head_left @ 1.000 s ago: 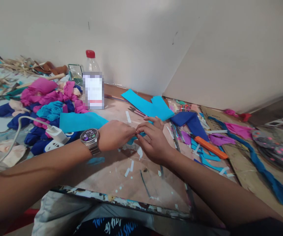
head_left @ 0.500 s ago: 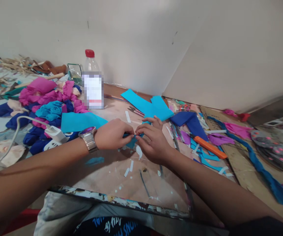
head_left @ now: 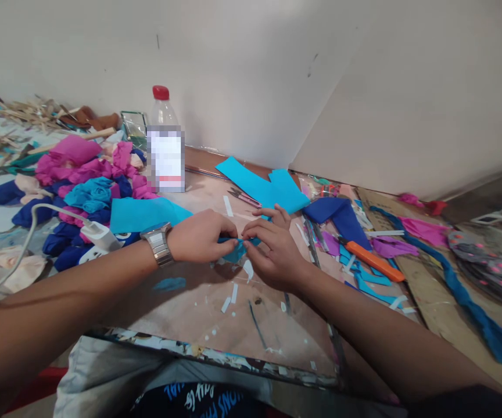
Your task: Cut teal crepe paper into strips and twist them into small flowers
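My left hand (head_left: 198,237), with a metal watch on its wrist, and my right hand (head_left: 272,249) meet over the middle of a glass-topped board (head_left: 216,313). Both pinch a small piece of cyan paper (head_left: 236,249) between their fingertips. The paper is mostly hidden by my fingers. A flat cyan sheet (head_left: 144,213) lies just behind my left wrist. More cyan sheets (head_left: 264,186) lie beyond my right hand, with small scissors (head_left: 242,197) beside them.
A heap of pink, cyan and dark blue paper flowers (head_left: 85,186) lies at left with a white charger and cable (head_left: 96,235). A red-capped bottle (head_left: 165,145) stands behind. An orange cutter (head_left: 373,261), blue and purple scraps lie at right. Walls close the back.
My left wrist has turned, so the watch face now points away. Both hands stay together, working the cyan piece slightly between the fingertips.
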Motion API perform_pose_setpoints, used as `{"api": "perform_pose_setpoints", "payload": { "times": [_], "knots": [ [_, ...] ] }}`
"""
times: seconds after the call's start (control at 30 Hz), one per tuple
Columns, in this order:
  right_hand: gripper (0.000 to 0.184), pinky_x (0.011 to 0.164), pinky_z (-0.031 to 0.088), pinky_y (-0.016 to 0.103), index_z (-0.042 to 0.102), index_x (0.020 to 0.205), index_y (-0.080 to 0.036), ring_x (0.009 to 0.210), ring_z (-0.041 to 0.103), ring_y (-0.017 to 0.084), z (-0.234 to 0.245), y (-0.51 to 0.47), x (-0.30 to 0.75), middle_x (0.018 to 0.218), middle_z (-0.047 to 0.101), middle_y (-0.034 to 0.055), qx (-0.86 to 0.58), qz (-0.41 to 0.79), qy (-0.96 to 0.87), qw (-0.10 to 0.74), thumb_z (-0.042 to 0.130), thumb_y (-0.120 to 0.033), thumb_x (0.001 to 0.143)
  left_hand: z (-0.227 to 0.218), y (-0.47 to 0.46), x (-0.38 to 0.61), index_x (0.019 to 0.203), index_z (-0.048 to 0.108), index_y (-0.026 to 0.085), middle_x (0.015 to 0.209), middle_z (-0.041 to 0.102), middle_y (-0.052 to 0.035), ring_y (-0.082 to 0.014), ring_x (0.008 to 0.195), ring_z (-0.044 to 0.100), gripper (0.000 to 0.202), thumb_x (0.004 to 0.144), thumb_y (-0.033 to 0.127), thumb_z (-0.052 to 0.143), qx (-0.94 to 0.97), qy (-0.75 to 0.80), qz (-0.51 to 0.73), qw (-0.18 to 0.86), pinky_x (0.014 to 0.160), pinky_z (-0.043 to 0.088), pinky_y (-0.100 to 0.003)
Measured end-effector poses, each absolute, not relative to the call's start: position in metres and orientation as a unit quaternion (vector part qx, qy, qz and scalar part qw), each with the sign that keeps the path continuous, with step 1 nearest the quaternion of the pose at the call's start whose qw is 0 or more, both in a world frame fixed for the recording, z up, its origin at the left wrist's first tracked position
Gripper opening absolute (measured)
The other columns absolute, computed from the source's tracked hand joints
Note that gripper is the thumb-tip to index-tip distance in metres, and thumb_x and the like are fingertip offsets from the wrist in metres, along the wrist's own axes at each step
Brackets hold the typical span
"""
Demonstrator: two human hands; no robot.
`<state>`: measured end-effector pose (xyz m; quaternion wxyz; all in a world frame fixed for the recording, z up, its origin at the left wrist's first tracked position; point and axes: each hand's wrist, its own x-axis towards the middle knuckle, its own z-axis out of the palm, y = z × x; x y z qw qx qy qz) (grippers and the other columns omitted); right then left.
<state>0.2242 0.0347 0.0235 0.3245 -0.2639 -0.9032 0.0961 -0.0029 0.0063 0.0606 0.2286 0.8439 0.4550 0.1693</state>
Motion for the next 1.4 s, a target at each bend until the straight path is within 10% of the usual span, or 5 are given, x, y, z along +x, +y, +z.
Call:
{"api": "perform_pose_setpoints", "payload": {
  "times": [1.4],
  "knots": [
    [0.007, 0.125, 0.021, 0.056, 0.076, 0.093, -0.029, 0.108, 0.069, 0.024, 0.0259, 0.0327, 0.2252, 0.086, 0.08, -0.0024, -0.238, 0.046, -0.916, 0.32, 0.071, -0.025, 0.096, 0.06, 0.0113, -0.0064, 0.085, 0.072, 0.017, 0.072, 0.065, -0.0001, -0.0146, 0.065, 0.052, 0.02, 0.084, 0.025, 0.054, 0.816, 0.447, 0.096, 0.353, 0.061, 0.033, -0.029]
  ]
}}
